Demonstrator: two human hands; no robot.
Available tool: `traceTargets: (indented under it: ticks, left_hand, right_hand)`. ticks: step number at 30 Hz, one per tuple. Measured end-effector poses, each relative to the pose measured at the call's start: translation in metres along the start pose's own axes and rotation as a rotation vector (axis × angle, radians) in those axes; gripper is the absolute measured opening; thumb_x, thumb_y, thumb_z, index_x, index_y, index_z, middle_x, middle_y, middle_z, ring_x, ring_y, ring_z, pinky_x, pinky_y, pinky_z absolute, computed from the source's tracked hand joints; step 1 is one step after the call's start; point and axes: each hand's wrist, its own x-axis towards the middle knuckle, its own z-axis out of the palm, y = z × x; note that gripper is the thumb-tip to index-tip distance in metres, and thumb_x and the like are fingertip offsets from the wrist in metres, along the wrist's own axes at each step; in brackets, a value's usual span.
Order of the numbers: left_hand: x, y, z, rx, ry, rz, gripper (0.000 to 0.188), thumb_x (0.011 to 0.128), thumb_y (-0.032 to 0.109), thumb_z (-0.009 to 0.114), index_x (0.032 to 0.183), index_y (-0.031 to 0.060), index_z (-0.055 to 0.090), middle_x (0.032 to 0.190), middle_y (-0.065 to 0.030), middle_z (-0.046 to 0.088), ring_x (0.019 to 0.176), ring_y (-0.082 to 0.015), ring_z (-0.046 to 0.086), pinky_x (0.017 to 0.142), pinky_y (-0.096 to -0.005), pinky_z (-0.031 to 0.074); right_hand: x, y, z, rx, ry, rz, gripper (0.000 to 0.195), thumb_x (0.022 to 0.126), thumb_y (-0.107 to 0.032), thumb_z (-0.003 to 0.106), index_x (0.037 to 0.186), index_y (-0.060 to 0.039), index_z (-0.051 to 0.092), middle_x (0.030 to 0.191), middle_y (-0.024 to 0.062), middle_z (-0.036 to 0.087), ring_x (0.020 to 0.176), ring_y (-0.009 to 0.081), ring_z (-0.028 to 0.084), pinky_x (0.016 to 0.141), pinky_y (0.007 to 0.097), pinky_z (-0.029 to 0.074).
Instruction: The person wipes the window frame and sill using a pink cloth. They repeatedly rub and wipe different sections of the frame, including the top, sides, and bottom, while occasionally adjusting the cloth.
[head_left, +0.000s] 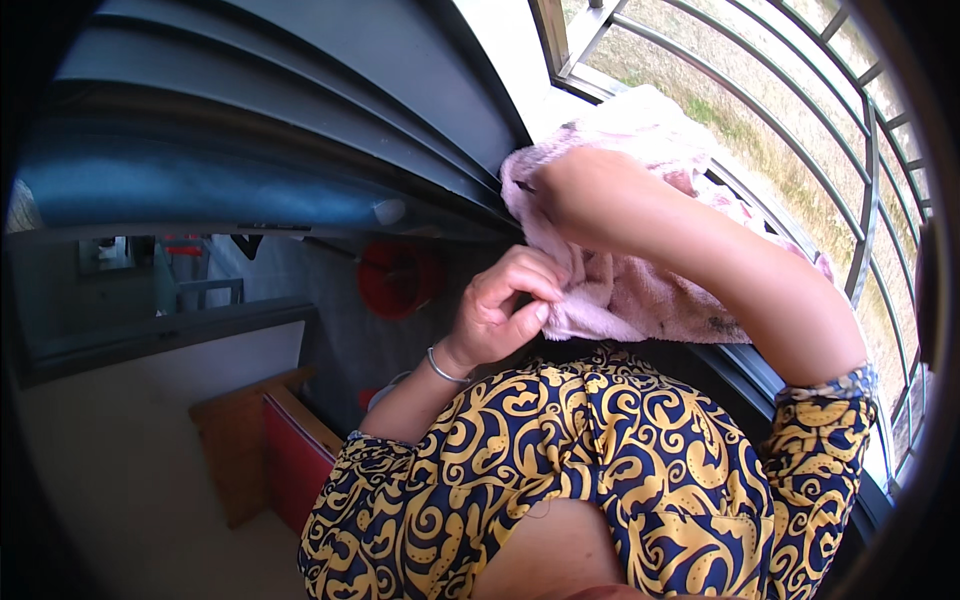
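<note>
A pink, fluffy cloth (660, 300) with dark stains is bunched over the window sill. My left hand (506, 304), with a silver bangle (446, 367) at its wrist, pinches the cloth's near left edge between thumb and fingers. My right forearm reaches across the cloth from the right. Only the bent wrist side of my right hand (551, 184) shows, against the cloth's upper left part. Its fingers are hidden, so their grip cannot be made out.
A dark window or door frame (360, 82) rises at the left. Metal railings (750, 67) stand outside, on the right. Below left are a red bucket (397, 281), a wooden piece with a red panel (296, 465) and a pale wall (135, 442).
</note>
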Motion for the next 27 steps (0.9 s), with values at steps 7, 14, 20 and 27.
traceTargets:
  ticks: [7,14,20,27]
  left_hand:
    - [0.007,0.004,0.007,-0.014,0.003,0.102,0.016,0.068,-0.007,0.052,0.080,0.0026,0.056,0.084,-0.0096,0.058,0.085,-0.0232,0.057,0.079,-0.0325,0.046]
    - [0.009,0.002,0.020,-0.451,-0.212,-0.180,0.004,0.073,0.004,0.054,0.072,0.0024,0.057,0.074,-0.0081,0.056,0.073,-0.0183,0.054,0.069,-0.0296,0.044]
    - [-0.011,0.006,0.009,-0.539,-0.152,-0.455,0.007,0.074,0.009,0.060,0.072,0.0029,0.058,0.067,-0.0059,0.054,0.065,-0.0146,0.051,0.064,-0.0270,0.043]
    - [-0.034,0.005,0.010,-0.547,0.141,-0.390,0.007,0.077,0.007,0.058,0.082,0.0037,0.054,0.076,-0.0071,0.053,0.071,-0.0142,0.049,0.069,-0.0263,0.042]
  right_hand:
    - [-0.018,0.034,0.007,0.638,0.250,-0.054,0.024,0.092,-0.024,0.051,0.088,-0.0016,0.061,0.065,0.0039,0.053,0.056,0.0148,0.051,0.056,0.0296,0.043]
    - [-0.098,0.045,-0.014,0.408,0.082,-0.023,0.018,0.086,-0.017,0.058,0.095,-0.0011,0.059,0.065,0.0083,0.054,0.060,0.0180,0.053,0.058,0.0319,0.043]
    - [-0.081,0.015,-0.005,0.015,-0.006,-0.033,0.016,0.082,-0.013,0.055,0.090,0.0014,0.059,0.070,0.0203,0.061,0.069,0.0359,0.063,0.063,0.0410,0.050]
    - [-0.040,-0.015,-0.001,-0.184,-0.108,-0.279,0.016,0.074,-0.012,0.059,0.082,0.0004,0.065,0.074,0.0157,0.066,0.073,0.0299,0.066,0.066,0.0355,0.053]
